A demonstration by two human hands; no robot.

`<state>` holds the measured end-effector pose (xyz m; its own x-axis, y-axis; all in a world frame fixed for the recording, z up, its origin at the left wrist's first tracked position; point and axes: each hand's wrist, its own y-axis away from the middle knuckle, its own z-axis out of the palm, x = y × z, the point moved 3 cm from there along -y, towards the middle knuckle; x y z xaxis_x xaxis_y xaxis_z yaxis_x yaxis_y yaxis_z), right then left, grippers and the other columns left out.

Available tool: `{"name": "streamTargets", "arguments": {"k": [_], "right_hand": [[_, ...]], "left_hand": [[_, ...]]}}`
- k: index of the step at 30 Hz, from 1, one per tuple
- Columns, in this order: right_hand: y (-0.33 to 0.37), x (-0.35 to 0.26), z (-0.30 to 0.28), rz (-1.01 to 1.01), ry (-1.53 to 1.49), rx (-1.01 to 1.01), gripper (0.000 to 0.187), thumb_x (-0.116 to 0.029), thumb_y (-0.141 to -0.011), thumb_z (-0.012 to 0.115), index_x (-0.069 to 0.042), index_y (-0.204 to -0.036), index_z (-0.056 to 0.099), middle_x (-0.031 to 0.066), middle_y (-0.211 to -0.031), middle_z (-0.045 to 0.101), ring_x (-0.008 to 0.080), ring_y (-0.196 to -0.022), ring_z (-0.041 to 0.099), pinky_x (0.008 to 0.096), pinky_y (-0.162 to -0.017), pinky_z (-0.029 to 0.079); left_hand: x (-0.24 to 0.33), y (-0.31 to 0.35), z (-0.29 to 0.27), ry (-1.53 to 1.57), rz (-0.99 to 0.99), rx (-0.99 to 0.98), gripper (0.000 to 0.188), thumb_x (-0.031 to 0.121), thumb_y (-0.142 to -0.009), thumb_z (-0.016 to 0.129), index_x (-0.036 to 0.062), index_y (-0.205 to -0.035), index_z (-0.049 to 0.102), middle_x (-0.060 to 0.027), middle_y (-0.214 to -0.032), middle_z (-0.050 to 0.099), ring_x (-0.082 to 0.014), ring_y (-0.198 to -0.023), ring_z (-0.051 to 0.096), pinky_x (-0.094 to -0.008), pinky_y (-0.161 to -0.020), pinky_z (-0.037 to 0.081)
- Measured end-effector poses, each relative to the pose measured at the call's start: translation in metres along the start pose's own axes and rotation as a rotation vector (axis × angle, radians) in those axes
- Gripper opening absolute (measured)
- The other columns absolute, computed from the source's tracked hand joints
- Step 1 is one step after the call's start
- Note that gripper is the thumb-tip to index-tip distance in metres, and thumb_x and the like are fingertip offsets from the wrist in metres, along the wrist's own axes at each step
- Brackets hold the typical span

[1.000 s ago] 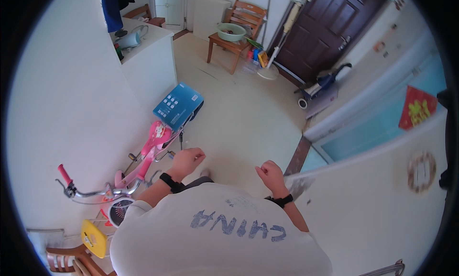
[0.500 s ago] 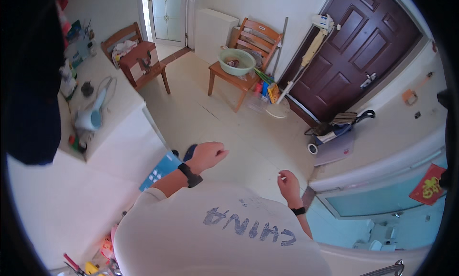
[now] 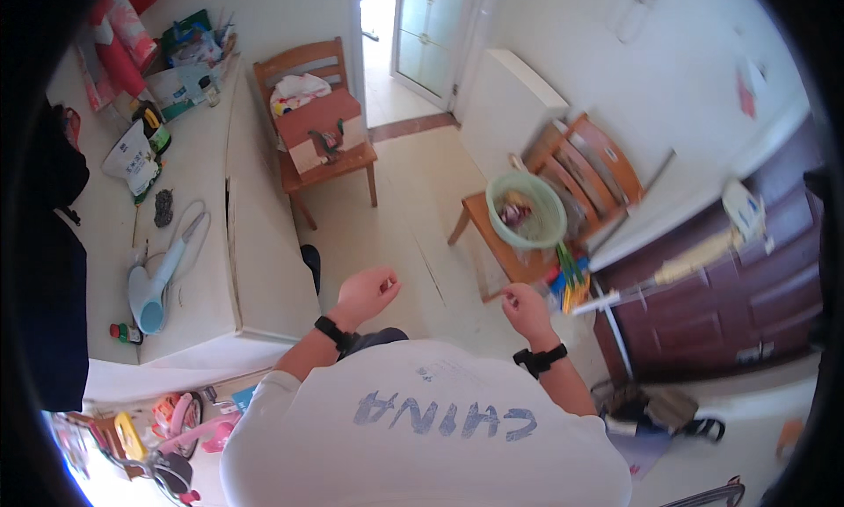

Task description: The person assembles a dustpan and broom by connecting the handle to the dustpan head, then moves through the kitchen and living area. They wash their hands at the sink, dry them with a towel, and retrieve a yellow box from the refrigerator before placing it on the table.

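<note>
My left hand [image 3: 367, 296] is held out in front of my body, its fingers curled into a loose fist with nothing visible in it. Across from it, my right hand [image 3: 529, 314] is also curled closed, and I see no object in it. Both wrists carry black bands. Neither hand touches anything. Nearest to my right hand is a wooden chair [image 3: 482, 217] that bears a pale green basin [image 3: 549, 204]. Inside the basin lie some reddish and pale pieces, too small to name. Some green stalks [image 3: 570, 268] stick out beside that chair.
On the left, a white cabinet top [image 3: 198, 283] carries a light blue handheld appliance [image 3: 156, 283] with a cord. A second chair [image 3: 299, 57] at the back holds a brown box [image 3: 308, 129]. A glass-paned door [image 3: 431, 37] stands ajar. A dark red door [image 3: 721, 322] is at right.
My view has turned left, so the chairs, basin and dark red door shift right in the picture. More of the cabinet top shows. Both hands stay curled in front of me.
</note>
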<state>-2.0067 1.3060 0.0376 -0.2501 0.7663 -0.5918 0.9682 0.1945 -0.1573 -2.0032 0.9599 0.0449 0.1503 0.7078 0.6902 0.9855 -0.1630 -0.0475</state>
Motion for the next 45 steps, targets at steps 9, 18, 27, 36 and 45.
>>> {"name": "streamTargets", "arguments": {"k": [9,18,27,36,45], "right_hand": [[-0.328,-0.003,0.06,-0.179,-0.13,-0.116,0.015,-0.017,-0.086,0.062,-0.007,-0.097,0.066,0.0101,-0.089,0.066,0.0255,-0.073,0.066,0.0364,-0.067,0.052],[-0.524,0.044,0.055,-0.006,-0.161,-0.1,0.017,-0.018,-0.085,0.062,-0.007,-0.097,0.067,0.0107,-0.091,0.068,0.0247,-0.073,0.066,0.0359,-0.067,0.052],[-0.728,0.146,0.061,0.023,-0.154,-0.084,0.016,-0.017,-0.083,0.063,-0.004,-0.091,0.066,0.0109,-0.081,0.066,0.0247,-0.07,0.064,0.0359,-0.065,0.051],[-0.976,0.156,0.082,-0.112,-0.155,-0.217,0.016,-0.019,-0.085,0.062,-0.004,-0.091,0.066,0.0107,-0.084,0.066,0.0255,-0.072,0.065,0.0363,-0.066,0.051],[-1.214,0.136,0.127,-0.221,-0.162,-0.2,0.017,-0.018,-0.085,0.061,-0.005,-0.094,0.067,0.0116,-0.088,0.067,0.0262,-0.074,0.065,0.0361,-0.067,0.051]], "left_hand": [[-0.091,-0.223,-0.042,-0.041,-0.131,0.068,0.014,0.026,-0.087,0.062,0.0114,-0.088,0.064,-0.0076,-0.078,0.064,-0.025,-0.073,0.063,-0.0378,-0.063,0.049],[-0.099,-0.49,-0.078,-0.029,0.15,0.019,0.012,0.021,-0.086,0.063,0.0095,-0.088,0.064,-0.0076,-0.075,0.063,-0.0238,-0.068,0.063,-0.0361,-0.06,0.049],[-0.127,-0.715,-0.066,-0.006,0.226,0.029,0.01,0.02,-0.086,0.064,0.0112,-0.09,0.065,-0.007,-0.074,0.064,-0.0242,-0.066,0.063,-0.036,-0.061,0.049],[-0.162,-0.923,-0.094,0.043,0.162,0.13,0.01,0.02,-0.086,0.065,0.0113,-0.089,0.064,-0.0069,-0.077,0.065,-0.0254,-0.07,0.064,-0.0366,-0.062,0.05],[-0.263,-1.124,-0.159,-0.005,0.044,0.21,0.009,0.021,-0.087,0.062,0.0131,-0.089,0.065,-0.006,-0.074,0.065,-0.0248,-0.069,0.063,-0.0371,-0.061,0.049]]}}
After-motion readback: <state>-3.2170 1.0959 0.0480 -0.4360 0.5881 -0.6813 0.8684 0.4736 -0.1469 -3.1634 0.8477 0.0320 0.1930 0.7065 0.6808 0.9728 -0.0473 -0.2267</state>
